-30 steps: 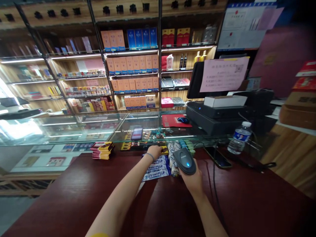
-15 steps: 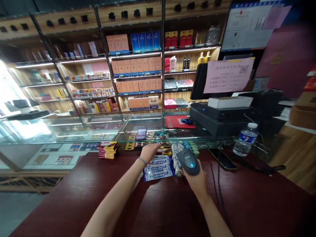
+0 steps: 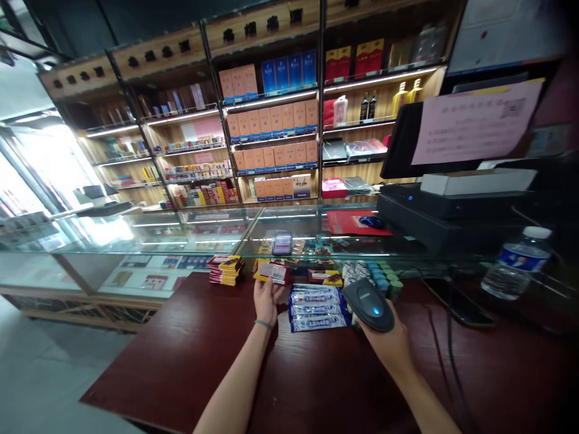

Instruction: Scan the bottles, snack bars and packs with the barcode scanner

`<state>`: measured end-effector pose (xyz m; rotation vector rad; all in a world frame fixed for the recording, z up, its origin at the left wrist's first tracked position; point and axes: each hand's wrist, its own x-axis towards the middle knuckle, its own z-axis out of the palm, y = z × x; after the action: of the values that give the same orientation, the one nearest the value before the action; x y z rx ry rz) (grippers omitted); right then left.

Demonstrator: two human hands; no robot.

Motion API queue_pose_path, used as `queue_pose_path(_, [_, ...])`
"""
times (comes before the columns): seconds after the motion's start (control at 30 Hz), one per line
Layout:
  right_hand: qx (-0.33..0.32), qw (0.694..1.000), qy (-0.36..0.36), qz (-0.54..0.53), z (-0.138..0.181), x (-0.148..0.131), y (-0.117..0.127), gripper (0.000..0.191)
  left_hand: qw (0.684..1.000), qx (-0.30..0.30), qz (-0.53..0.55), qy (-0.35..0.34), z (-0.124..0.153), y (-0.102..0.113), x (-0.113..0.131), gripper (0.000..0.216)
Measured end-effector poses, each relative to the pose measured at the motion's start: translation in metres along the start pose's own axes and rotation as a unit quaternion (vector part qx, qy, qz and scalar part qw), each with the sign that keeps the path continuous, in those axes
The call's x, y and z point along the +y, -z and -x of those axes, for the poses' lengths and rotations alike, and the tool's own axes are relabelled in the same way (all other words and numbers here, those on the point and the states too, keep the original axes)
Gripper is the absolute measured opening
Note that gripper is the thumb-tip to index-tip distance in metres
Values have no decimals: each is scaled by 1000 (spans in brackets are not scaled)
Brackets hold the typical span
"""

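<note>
My left hand (image 3: pixel 266 297) grips a flat red and yellow packet (image 3: pixel 272 271), tilted so its white label faces up, just above the dark red counter (image 3: pixel 190 355). My right hand (image 3: pixel 389 342) is closed round a black handheld barcode scanner (image 3: pixel 368 296) with a blue light on top; it hovers to the right of the packet. Between the hands lie blue and white wrapped bars (image 3: pixel 315 306) on the counter. Another red and yellow packet (image 3: pixel 325 277) lies behind them.
A stack of red packets (image 3: pixel 225 269) sits at the counter's back left. Small wrapped sweets and green rolls (image 3: pixel 382 274) lie behind the scanner. A phone (image 3: pixel 459 301), a water bottle (image 3: pixel 515 262) and a black till (image 3: pixel 443 208) stand to the right. A glass showcase (image 3: pixel 181 232) and shelves lie beyond.
My left hand has lifted a red and yellow packet from under the glass edge and drawn it back toward me. The scanner stays in my right hand. My view has swung left.
</note>
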<state>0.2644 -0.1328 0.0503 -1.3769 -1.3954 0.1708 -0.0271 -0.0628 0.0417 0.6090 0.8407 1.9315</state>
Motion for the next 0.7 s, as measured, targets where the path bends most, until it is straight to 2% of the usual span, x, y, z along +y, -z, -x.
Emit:
queue_pose_path(0.2, [-74, 996, 47, 19, 11, -14, -3, 42, 994, 50, 94, 40, -6, 18, 4, 29])
queue_pose_path(0.37, [-129, 965, 220, 66, 18, -17, -10, 44, 986, 90, 127, 60, -9, 24, 3, 16])
queue_pose_path(0.5, [-168, 941, 279, 93, 23, -20, -14, 52, 984, 98, 137, 61, -10, 25, 2, 14])
queue_pose_path(0.7, [-195, 921, 321, 106, 20, -24, -10, 30, 984, 96, 138, 65, -11, 27, 1, 15])
